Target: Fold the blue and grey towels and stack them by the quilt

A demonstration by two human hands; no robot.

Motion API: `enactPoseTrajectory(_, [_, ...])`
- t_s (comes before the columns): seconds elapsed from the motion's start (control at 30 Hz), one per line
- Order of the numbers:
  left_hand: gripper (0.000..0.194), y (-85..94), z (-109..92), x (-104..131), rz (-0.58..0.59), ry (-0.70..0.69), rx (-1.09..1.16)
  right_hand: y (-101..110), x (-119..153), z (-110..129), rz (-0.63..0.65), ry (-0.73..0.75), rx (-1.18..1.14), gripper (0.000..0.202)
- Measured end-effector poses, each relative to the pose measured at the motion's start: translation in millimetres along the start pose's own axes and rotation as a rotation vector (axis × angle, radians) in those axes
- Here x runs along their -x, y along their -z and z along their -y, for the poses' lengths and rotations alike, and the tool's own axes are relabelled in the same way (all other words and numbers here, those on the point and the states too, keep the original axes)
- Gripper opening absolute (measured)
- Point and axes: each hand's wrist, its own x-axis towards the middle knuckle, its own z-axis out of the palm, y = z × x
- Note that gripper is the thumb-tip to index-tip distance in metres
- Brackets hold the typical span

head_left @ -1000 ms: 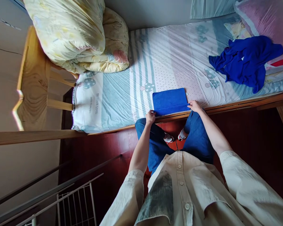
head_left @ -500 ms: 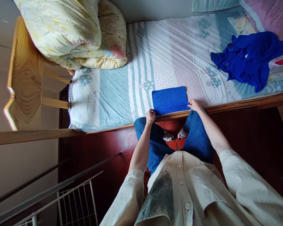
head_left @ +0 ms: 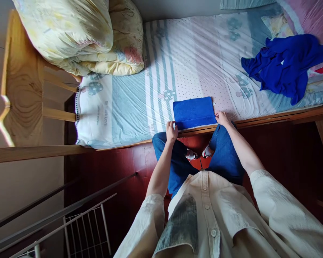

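A bed (head_left: 204,57) stretches across the room, its thin, wrinkled sheet printed with stripes, dots and mushrooms; its right end runs out of view. A puffy, pale yellow floral quilt (head_left: 70,32) is heaped at the left end, cut off at the top, beside a solid end board (head_left: 24,86) of grained wood. At the far right a smooth pink pillow (head_left: 312,21) is also cropped, partly covered by a limp, crumpled blue garment (head_left: 285,68) whose shape I can't make out.

The folded blue cloth (head_left: 194,111) lies flat at the bed's near edge, between the hands: a matte, neat rectangle, long axis left to right along the rail, right end tipped slightly away from the person. A lengthwise crease marks off its near strip.

The right hand (head_left: 223,119) pinches its near right corner. The left hand (head_left: 172,132) curls at the near left corner; its fingertips are partly hidden, so I can't tell whether they grip.
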Motion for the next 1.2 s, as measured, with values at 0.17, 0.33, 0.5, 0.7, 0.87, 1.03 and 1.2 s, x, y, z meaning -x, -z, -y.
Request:
enactPoseTrajectory(0.17, [0.032, 0.2, -3.1, 3.4, 0.107, -0.142, -0.003, 0.3, 11.6, 4.6, -0.113, 0.183, 0.071, 0.037])
enactPoseTrajectory(0.33, [0.046, -7.5, 1.7, 4.1, 0.226, -0.192, -0.043, -2.0, 22.1, 8.1, -0.003, 0.317, 0.144, 0.030])
enactPoseTrajectory(0.5, [0.064, -11.3, 7.3, 1.9, 0.310, -0.177, -0.135, -5.9, 20.6, 6.9, 0.085, 0.340, 0.257, 0.052])
enactPoseTrajectory(0.7, [0.074, -9.9, 4.4, -4.8, 0.359, -0.183, -0.249, -10.1, 12.1, 6.3, 0.091, 0.345, 0.278, 0.057])
enactPoseTrajectory(0.87, [0.071, 1.3, -0.4, -18.4, 0.429, -0.211, -0.323, -11.3, 6.3, 12.1, 0.107, 0.302, 0.297, 0.059])
enactPoseTrajectory(1.03, [0.062, 16.6, 2.7, -33.8, 0.475, -0.133, -0.322, -7.1, 1.0, 14.9, 0.109, 0.155, 0.209, 0.050])
enactPoseTrajectory(1.2, [0.048, 27.7, 7.5, -36.1, 0.474, -0.081, -0.217, 0.0, -0.8, 8.6, 0.121, 0.095, 0.041, 0.044])
